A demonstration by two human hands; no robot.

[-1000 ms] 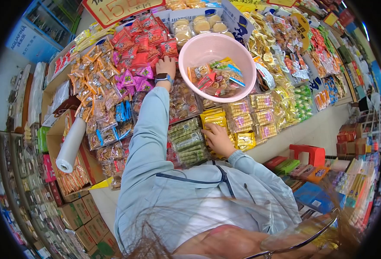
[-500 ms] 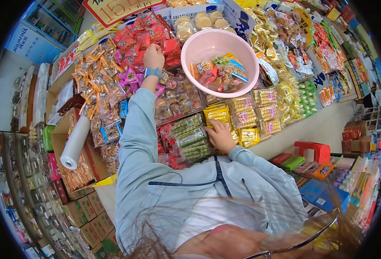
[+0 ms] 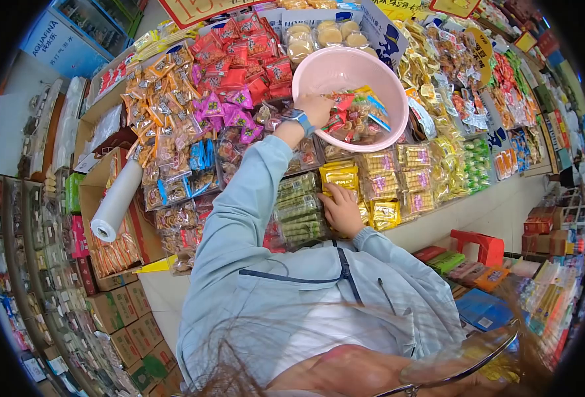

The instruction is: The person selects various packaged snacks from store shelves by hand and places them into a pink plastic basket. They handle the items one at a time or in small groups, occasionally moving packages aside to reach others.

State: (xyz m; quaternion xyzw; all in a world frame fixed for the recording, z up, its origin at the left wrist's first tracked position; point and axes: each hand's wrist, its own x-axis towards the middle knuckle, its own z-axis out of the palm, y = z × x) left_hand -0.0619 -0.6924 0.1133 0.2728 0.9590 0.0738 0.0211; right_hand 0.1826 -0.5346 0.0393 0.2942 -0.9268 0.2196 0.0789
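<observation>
My left hand (image 3: 314,110), with a blue watch on its wrist, reaches over the near left rim of a pink plastic basin (image 3: 305,76). Its fingers are closed on a red snack packet (image 3: 342,101), partly hidden by the hand. More mixed snack packets (image 3: 366,132) lie at the bottom of the basin. My right hand (image 3: 343,210) lies with fingers spread over yellow snack packets (image 3: 339,175), beside green packaged rolls (image 3: 301,210). It holds nothing that I can see.
Red packets (image 3: 243,46), purple packets (image 3: 235,109) and orange packets (image 3: 156,89) are heaped to the left. Packaged round cakes (image 3: 329,32) sit behind the basin. A plastic bag roll (image 3: 117,202) stands at the left edge; a red stool (image 3: 479,246) is at the right.
My left hand has moved right from the red packet heap into the basin, bringing a red packet. My right hand stays on the yellow packets. The view has shifted slightly.
</observation>
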